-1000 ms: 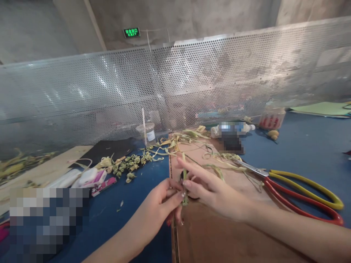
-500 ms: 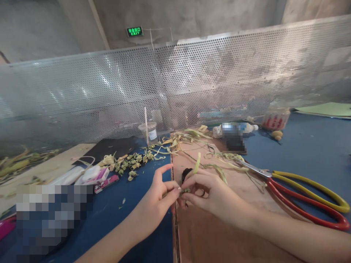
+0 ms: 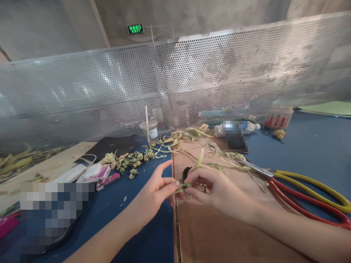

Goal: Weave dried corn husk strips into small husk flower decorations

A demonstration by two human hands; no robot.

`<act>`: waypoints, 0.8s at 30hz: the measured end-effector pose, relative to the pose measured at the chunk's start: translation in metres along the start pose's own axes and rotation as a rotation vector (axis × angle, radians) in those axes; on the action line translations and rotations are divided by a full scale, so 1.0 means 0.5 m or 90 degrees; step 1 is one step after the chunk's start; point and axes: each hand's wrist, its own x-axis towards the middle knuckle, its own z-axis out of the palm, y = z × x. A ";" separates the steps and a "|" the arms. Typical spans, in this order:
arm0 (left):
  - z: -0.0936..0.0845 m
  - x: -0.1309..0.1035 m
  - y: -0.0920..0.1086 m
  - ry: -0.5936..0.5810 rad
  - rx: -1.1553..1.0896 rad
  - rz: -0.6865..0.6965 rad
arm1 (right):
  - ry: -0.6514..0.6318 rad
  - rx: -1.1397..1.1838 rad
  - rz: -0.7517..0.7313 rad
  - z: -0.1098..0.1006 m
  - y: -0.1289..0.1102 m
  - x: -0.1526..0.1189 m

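Note:
Between my two hands is a small green plaited piece of leaf strips (image 3: 183, 187), over the edge of the brown board (image 3: 219, 233). My left hand (image 3: 161, 186) pinches strip ends with thumb and finger, its index finger stretched out. My right hand (image 3: 207, 182) is closed around the plaited part, and a pale green strip end (image 3: 201, 157) sticks up above its fingers. A dark thing (image 3: 187, 172) shows just behind the right fingers; its kind is unclear. Scissors (image 3: 274, 174) with red and yellow handles lie right of my right hand.
Loose leaf strips (image 3: 189, 135) lie across the board's far end. Small woven green pieces (image 3: 137, 160) are heaped on the blue table (image 3: 128, 204) at left. A plastic cup (image 3: 150, 131) with a straw, a bottle (image 3: 252, 126) and a jar (image 3: 278, 117) stand or lie along the perforated metal screen (image 3: 123, 84).
My left fingers have drawn slightly left, away from my right hand. More of the green strips now shows between them. The camera view has shifted a little.

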 end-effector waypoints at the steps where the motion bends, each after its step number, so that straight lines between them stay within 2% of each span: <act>1: -0.002 0.000 0.002 -0.008 0.002 -0.004 | -0.003 -0.006 0.000 -0.002 -0.002 0.000; 6: -0.004 0.006 0.002 -0.092 -0.064 -0.092 | -0.033 -0.073 -0.040 -0.005 -0.011 -0.003; 10: -0.001 0.009 -0.011 -0.109 -0.108 -0.133 | -0.059 -0.105 -0.100 0.000 -0.017 -0.009; 14: 0.002 0.008 -0.024 -0.128 -0.088 -0.101 | -0.064 -0.119 -0.103 0.009 -0.017 -0.010; 18: 0.002 0.007 -0.025 -0.139 -0.085 -0.076 | -0.034 -0.173 -0.090 0.016 -0.014 -0.011; 22: 0.006 0.008 -0.024 -0.112 -0.113 -0.049 | -0.012 -0.219 -0.070 0.023 -0.017 -0.014; 24: 0.011 0.008 -0.023 -0.098 -0.120 -0.032 | 0.003 -0.195 -0.057 0.024 -0.020 -0.017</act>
